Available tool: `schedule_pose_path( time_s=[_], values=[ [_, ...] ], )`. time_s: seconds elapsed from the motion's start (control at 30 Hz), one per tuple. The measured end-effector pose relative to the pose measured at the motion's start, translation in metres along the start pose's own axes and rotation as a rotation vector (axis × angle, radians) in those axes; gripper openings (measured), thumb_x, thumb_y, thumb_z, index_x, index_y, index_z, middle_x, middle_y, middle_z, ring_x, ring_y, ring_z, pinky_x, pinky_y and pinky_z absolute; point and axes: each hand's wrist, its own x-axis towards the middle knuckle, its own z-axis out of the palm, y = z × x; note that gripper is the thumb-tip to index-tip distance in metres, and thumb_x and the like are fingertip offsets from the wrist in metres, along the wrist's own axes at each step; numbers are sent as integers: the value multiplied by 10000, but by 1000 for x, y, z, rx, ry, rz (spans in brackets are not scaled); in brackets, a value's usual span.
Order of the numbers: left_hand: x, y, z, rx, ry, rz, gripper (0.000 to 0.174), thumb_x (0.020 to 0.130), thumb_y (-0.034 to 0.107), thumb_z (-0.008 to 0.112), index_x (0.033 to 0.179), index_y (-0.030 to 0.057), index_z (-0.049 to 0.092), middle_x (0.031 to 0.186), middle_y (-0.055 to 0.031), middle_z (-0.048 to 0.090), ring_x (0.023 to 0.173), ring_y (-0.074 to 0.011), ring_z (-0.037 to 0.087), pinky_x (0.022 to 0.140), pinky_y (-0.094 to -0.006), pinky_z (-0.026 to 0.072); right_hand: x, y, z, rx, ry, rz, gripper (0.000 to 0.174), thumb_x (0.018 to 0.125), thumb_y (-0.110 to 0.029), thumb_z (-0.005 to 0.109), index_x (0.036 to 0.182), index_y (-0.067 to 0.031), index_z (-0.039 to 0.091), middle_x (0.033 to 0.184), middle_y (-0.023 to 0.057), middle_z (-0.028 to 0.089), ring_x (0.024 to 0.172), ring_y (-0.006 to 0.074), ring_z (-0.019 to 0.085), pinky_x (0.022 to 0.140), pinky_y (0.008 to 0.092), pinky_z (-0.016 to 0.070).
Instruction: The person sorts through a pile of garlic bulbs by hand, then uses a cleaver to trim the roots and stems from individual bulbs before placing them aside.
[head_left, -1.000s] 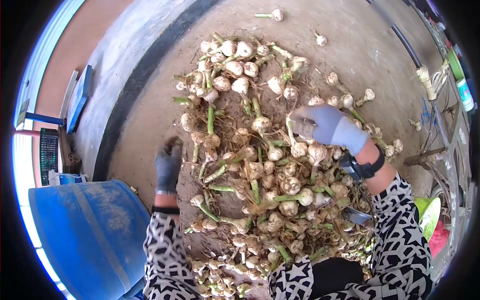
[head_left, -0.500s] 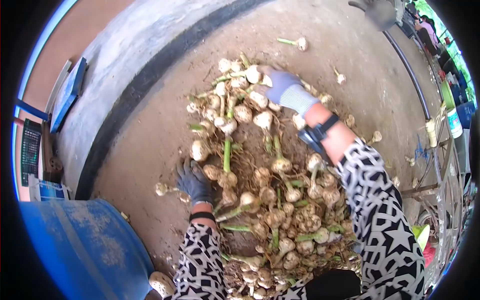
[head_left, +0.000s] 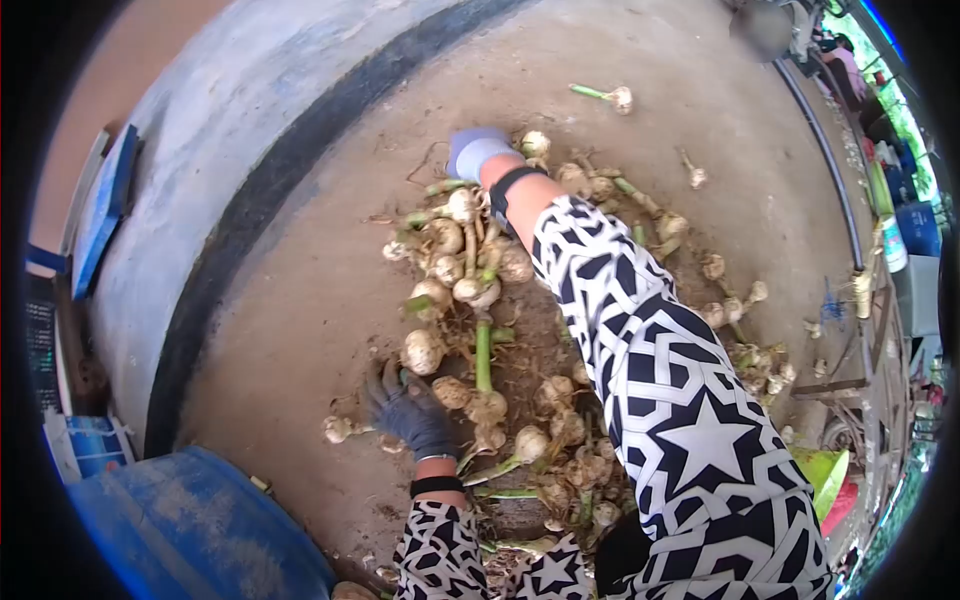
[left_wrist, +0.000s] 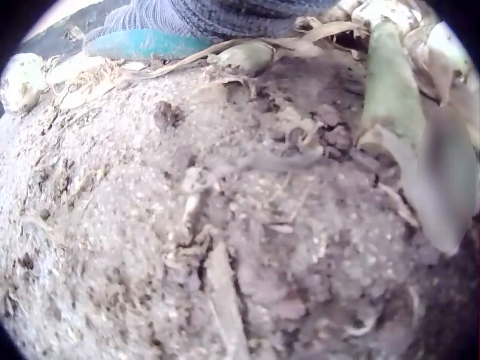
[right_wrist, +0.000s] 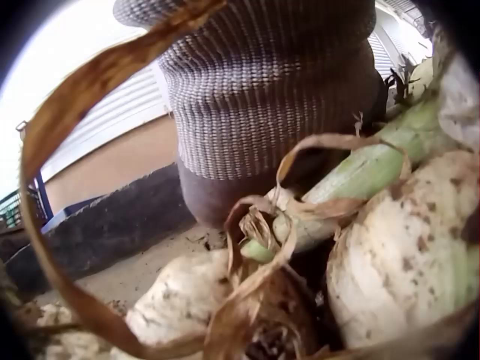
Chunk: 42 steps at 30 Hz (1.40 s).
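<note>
Garlic bulbs with green stems (head_left: pixel 484 355) lie heaped on the ground. My left hand (head_left: pixel 412 414), in a dark grey glove with its fingers spread, rests at the heap's left edge, just below a whitish bulb (head_left: pixel 423 352). At the far end, my right hand (head_left: pixel 478 150) in a pale grey-purple glove reaches over the heap; its fingers are hidden. The right wrist view shows the glove (right_wrist: pixel 232 112) close behind a large bulb (right_wrist: pixel 409 247) and a green stem (right_wrist: pixel 367 172). Beneath the left glove (left_wrist: pixel 217 21), the left wrist view shows soil and stem pieces.
A blue barrel (head_left: pixel 200 530) stands at the lower left. Beyond the heap, a dark curb (head_left: pixel 270 200) runs along the pale wall. Loose bulbs (head_left: pixel 621 100) lie farther off on the floor. A metal frame (head_left: pixel 880 350) and a hose (head_left: pixel 830 160) are on the right.
My right hand has moved from the heap's right side to its far end, then leftward across it. My left hand has come in against the left edge, fingers spread. The head view has shifted.
</note>
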Motion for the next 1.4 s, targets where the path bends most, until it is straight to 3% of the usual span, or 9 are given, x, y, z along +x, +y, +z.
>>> schedule_pose_path(
  time_s=[0.17,0.2,0.37,0.47,0.57,0.7,0.97,1.1,1.4],
  values=[
    [4,-2,-2,9,-8,69,301,910,214,516,1190,148,604,1386,-68,508,1288,-352,422,1042,-527,334,-140,44,38,53,15,-197,596,856,-449,630,1300,-60,544,1296,227,579,1014,388,649,872,475,521],
    [4,-2,-1,-3,-2,72,288,929,213,494,1183,151,615,1371,-69,524,1278,-349,436,1041,-517,345,-188,36,6,71,-382,-7,674,876,-503,606,1365,-57,478,1358,226,533,1076,390,620,918,468,502],
    [6,-6,5,34,12,59,267,960,208,474,1159,131,635,1319,-86,561,1237,-340,476,1032,-495,374,-306,104,-19,391,-796,-340,725,913,-482,576,1440,-16,401,1427,180,490,1225,326,554,970,422,502],
    [6,-15,10,84,2,112,264,957,212,483,1148,116,638,1296,-109,569,1200,-341,509,1021,-478,402,-269,187,-68,873,-540,-50,402,961,-221,529,1348,-116,563,1323,111,601,1025,194,645,797,290,572],
    [-1,-29,24,132,-1,37,270,962,229,471,1134,111,644,1292,-116,569,1197,-335,515,1028,-469,401,-172,308,-35,96,424,206,588,861,-508,590,1262,-77,603,1115,207,674,1035,375,643,919,420,508],
    [3,-21,17,119,15,108,284,969,247,460,1128,107,648,1295,-119,568,1203,-331,513,1028,-461,404,-111,422,40,12,263,510,577,838,-482,643,1241,-70,616,1178,217,652,1105,379,614,953,416,478],
    [3,-15,15,-10,19,51,325,991,294,434,1150,112,651,1279,-138,577,1200,-340,509,1032,-470,377,-156,320,7,872,71,166,545,870,-545,632,1195,-110,684,1184,224,658,1181,369,583,1027,401,420],
    [3,-14,15,18,12,-1,346,995,319,417,1145,117,654,1267,-134,581,1196,-334,508,1027,-464,364,-18,310,-29,263,583,287,671,825,-503,670,1367,-131,535,1349,220,539,1241,372,533,1035,418,431],
    [5,-3,6,5,-24,48,280,959,235,479,1163,122,634,1293,-122,561,1228,-333,487,1033,-474,355,14,309,-41,6,264,343,616,766,-331,683,1328,-111,564,1252,202,617,1168,370,591,987,428,479]
  ],
)
